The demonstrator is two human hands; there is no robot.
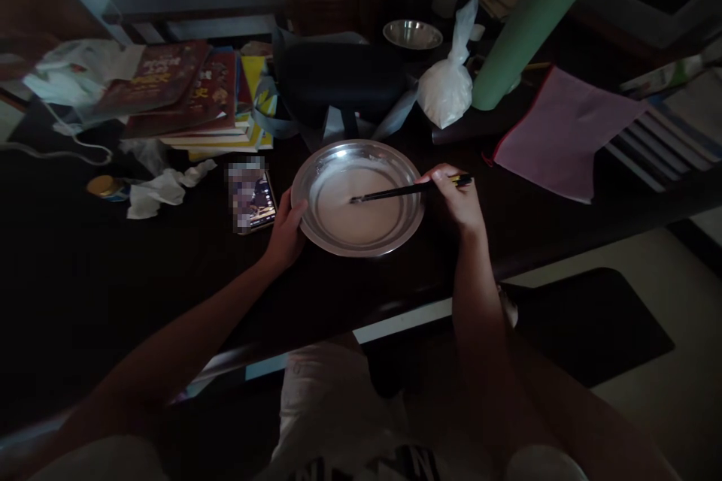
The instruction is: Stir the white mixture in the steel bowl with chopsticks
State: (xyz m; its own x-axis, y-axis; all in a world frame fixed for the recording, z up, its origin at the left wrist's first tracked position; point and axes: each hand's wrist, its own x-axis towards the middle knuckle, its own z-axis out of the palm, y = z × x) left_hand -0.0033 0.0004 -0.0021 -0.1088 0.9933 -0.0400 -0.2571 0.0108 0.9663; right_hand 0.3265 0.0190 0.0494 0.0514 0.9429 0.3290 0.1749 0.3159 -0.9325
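A shiny metal bowl [361,249] stands on the dark table in front of me, with a pale, cream-coloured mixture [361,222] inside it. My left hand [289,229] grips the bowl's left rim, thumb over the edge and fingers around the outside. In my right hand [456,195] are dark chopsticks [403,190], held in a pinch near their yellow-marked ends. They reach leftward across the right rim, and their tips dip into the mixture near the middle. Left of the bowl lies a lit phone [252,195], its screen partly blurred.
Behind the bowl sits a black bag [344,79]. A knotted plastic bag of white powder [445,90], a green cylinder [535,30] and a pink cloth [564,135] are at right. Stacked books [186,90], crumpled tissues [158,192] and a small jar [107,188] lie left.
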